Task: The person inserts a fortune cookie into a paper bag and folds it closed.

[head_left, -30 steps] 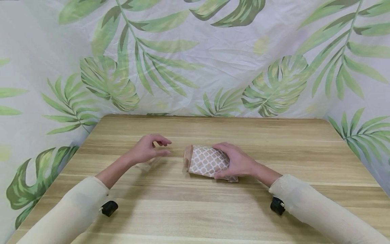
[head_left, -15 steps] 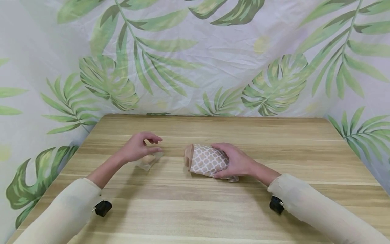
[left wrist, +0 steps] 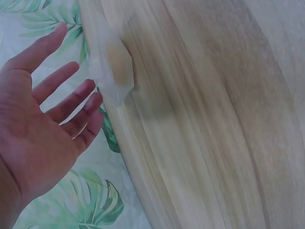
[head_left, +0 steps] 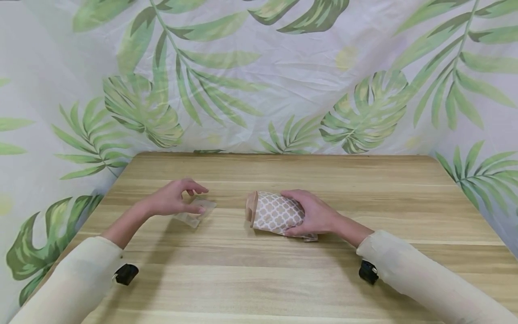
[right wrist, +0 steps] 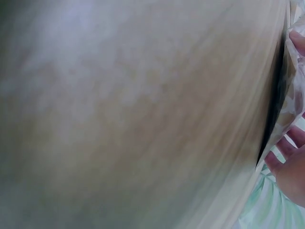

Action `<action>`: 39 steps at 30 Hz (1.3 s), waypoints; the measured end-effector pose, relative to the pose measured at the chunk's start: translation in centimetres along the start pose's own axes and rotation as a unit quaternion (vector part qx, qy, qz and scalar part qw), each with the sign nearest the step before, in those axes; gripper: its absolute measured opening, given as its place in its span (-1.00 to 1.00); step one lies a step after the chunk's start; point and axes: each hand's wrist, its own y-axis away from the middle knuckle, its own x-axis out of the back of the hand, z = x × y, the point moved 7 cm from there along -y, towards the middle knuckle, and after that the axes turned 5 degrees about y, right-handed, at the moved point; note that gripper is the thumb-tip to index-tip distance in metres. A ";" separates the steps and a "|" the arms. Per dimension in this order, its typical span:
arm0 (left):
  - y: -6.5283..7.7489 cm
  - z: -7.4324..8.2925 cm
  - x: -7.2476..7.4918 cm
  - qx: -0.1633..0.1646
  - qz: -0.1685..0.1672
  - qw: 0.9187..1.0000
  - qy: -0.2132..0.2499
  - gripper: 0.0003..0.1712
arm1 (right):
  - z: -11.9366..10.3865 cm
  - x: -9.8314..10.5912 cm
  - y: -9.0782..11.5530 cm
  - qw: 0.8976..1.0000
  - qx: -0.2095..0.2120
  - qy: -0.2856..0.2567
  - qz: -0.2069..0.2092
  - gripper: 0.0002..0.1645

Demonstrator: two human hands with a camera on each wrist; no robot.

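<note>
A pale backdrop printed with green leaves [head_left: 226,90] rises behind everything, and in front of it spreads the wood-grained table [head_left: 259,279]. Two cream sleeves come in from the near corners, the left sleeve [head_left: 77,276] and the right sleeve [head_left: 425,274].

Next in size is the patterned bag [head_left: 277,211], brown with a white lattice, lying on the table near the middle. Its long axis runs mostly side to side, the right end a little nearer the person. The end showing brown paper faces left, toward the left hand, and looks like the mouth.

The right hand [head_left: 313,213] lies over the bag's right part and grips it, thumb on the near side and fingers across the far side. The left hand [head_left: 171,198] hovers with relaxed fingers, a wide gap between thumb and forefinger, holding nothing.

Smaller again is the clear packet [head_left: 196,220] with something tan inside, on the table beneath the left hand and well apart from the bag. In the left wrist view it lies roughly along the wood grain; partly covered in the head view, its exact slant is hard to settle.

To work well here, I judge, the right hand should steady the bag without crushing its left end, and the left should take the packet lightly by its film, sparing the contents.
</note>
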 end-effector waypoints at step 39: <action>0.2 -1.0 0.4 0.013 0.021 0.999 -0.030 -0.34 | 0.6 0.4 -0.1 1.000 0.004 -0.009 -0.016 0.24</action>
